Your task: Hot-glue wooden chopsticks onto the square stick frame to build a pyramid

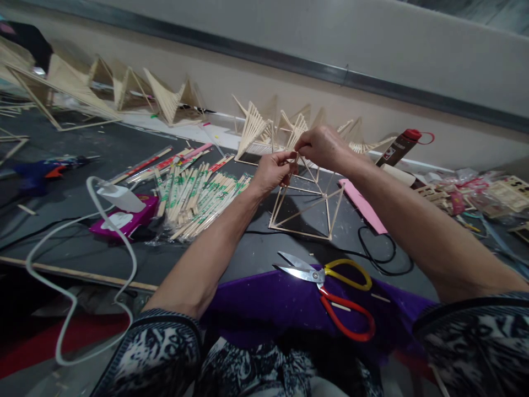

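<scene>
In the head view, my left hand (270, 170) pinches a stick at the upper left of an open frame of thin wooden sticks (301, 232). My right hand (321, 146) is closed at the same spot, fingertips pressed together against the frame's sticks; the exact contact is hidden by the fingers. The frame's lower front edge rests on the dark tabletop (252, 259). Closer to my body lie scissors (306, 273) with one yellow and one red handle, blades parted, partly over a purple cloth (248, 303).
Wrapped chopsticks (194, 193) are heaped left of my left forearm, beside a magenta box (124, 220) and a white cable (66, 298). A blue glue gun (37, 175) lies far left. Finished stick models (254, 129) line the wall; a red-capped bottle (397, 148) lies tilted at right.
</scene>
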Available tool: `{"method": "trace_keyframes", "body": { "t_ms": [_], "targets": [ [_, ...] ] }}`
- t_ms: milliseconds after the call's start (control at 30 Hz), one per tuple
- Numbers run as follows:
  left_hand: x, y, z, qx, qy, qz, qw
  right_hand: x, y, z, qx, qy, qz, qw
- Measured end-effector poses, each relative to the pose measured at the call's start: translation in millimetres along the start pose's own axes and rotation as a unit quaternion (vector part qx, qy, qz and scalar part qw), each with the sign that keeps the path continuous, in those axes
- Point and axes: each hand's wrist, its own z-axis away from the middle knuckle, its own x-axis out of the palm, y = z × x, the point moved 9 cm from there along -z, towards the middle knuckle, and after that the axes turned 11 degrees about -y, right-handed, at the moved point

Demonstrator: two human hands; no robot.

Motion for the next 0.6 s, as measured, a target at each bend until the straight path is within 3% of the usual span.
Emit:
{"method": "trace_keyframes", "body": {
  "t_ms": [600],
  "targets": [
    [-0.5, 2.2, 1.8, -0.003, 0.007, -0.002, 1.000, -0.9, 0.4, 0.3, 0.001, 0.013, -0.004, 1.000]
  ]
}}
